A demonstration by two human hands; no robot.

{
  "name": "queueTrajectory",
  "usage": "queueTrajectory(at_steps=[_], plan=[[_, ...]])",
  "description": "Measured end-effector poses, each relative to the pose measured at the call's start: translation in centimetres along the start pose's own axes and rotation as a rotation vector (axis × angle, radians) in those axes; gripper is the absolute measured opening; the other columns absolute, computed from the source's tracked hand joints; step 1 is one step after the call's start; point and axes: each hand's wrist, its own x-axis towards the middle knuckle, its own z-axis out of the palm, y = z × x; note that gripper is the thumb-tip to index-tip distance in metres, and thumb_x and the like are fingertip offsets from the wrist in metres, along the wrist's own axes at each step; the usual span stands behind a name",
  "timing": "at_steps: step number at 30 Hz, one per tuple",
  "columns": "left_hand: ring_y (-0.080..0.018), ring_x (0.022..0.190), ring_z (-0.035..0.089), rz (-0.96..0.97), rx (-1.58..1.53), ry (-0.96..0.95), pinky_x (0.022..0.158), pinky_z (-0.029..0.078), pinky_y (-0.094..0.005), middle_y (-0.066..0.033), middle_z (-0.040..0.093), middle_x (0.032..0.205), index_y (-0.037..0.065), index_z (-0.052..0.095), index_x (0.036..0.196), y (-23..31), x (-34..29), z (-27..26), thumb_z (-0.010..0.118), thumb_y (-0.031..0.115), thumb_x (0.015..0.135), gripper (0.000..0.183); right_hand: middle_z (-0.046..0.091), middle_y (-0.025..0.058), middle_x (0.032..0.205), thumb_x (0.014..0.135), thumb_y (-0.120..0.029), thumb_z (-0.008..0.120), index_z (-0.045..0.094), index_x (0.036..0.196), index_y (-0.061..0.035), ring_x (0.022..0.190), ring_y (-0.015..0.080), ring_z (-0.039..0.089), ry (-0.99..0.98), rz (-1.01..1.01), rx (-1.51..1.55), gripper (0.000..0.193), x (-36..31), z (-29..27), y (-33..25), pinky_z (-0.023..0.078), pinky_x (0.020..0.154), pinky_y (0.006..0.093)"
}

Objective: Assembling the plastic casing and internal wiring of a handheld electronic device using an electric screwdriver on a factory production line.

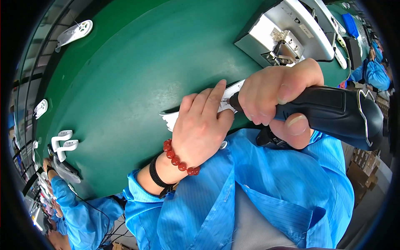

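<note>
My right hand (280,93) is wrapped round a black electric screwdriver (323,106), held level with its tip pointing left. The tip meets a long white plastic part (170,119) on the green table. My left hand (204,110) lies over the middle of this part, fingers stretched out and pressing it down, the forefinger and thumb on either side of the screwdriver tip. Much of the white part is hidden under my left hand; its left end and a stretch near the tip show. Whether a screw sits under the tip I cannot tell.
At the back right stands a silver metal box (287,33) with a fixture inside. White plastic parts (75,33) lie along the table's left edge, with a white forked piece (64,145) nearer. A co-worker's blue sleeve (83,216) is at the lower left.
</note>
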Motion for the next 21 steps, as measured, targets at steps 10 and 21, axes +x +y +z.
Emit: queueTrajectory(at_steps=[10,21], plan=[[-0.0265,0.102,0.060,-0.028,-0.044,-0.029,0.089,0.044,-0.0378,-0.0155,0.062,0.116,0.007,0.061,0.075,-0.3,0.2,-0.5,0.061,0.011,0.072,0.005,0.056,0.0069,0.075,0.088,-0.022,0.068,0.044,0.103,-0.0064,0.064,0.0170,0.055,-0.129,0.058,-0.146,0.032,0.9,-0.3,-0.3,0.046,0.060,0.0323],[-0.0356,0.099,0.060,-0.027,0.283,-0.085,0.084,0.047,-0.0425,-0.0193,0.063,0.107,0.003,0.053,0.116,-10.1,8.3,-4.9,0.077,0.016,0.070,0.053,0.049,-0.0018,0.074,0.092,-0.037,0.048,0.052,0.108,-0.0100,0.062,0.0086,0.046,0.072,-0.304,0.028,0.031,2.6,-4.2,-6.1,0.040,0.061,0.0277]])
